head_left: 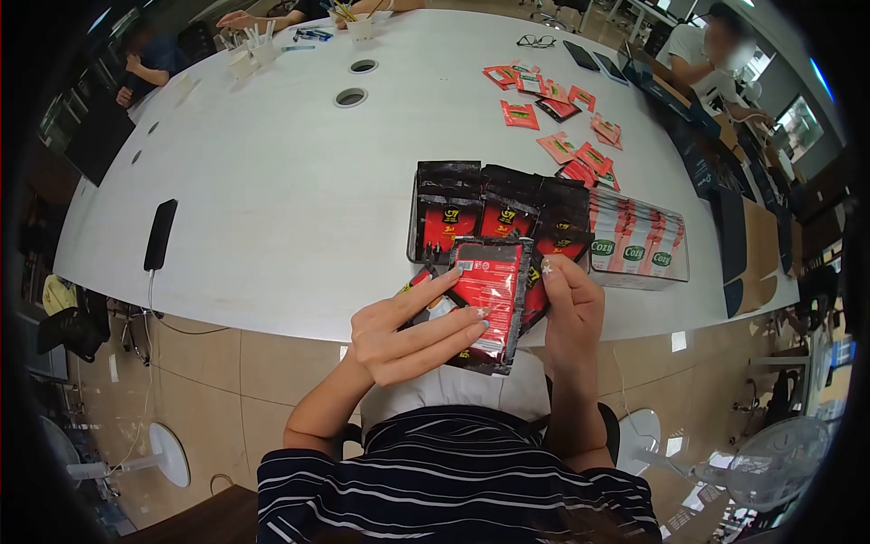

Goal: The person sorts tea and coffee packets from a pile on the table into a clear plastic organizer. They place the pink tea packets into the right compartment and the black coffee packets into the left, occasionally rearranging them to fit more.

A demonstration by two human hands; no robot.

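Close to my body, over the table's front edge, several red-and-black instant coffee sachets [492,295] are held fanned out. My left hand [408,335] is closed on them from the left, its fingers lying across the printed back of the front sachet. From the right, my right hand [573,304] pinches the sachets near their upper right edge. Just beyond stands a clear box [686,254]. Upright coffee sachets [449,213] marked G7 fill its left part, and pink-and-white Cozy sachets [634,238] stand in its right part. The held sachets hide some of the box front.
Loose red and pink sachets [520,114] are scattered at the back right. Open cardboard boxes [748,249] line the right edge. A black phone [161,234] with a cable lies left. Glasses [536,42], cups [360,27] and other people are farther back.
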